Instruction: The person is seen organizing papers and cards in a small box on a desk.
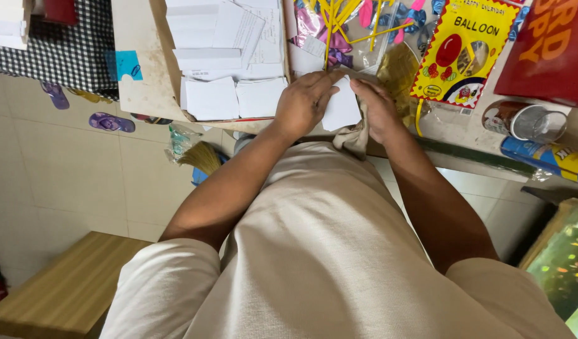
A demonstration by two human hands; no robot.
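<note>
Head view: left hand (305, 100) and right hand (378, 108) both closed on white paper piece (341, 108), held at counter (141, 81) edge; beige cloth (355, 137) hangs just below paper; shallow box of white cards (229, 59) left of paper; yellow balloon packet (463, 50) right; yellow sticks (339, 19) beyond.

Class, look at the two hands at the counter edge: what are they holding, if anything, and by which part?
A small white sheet of paper: the left hand covers its left edge, the right hand its right edge.
</note>
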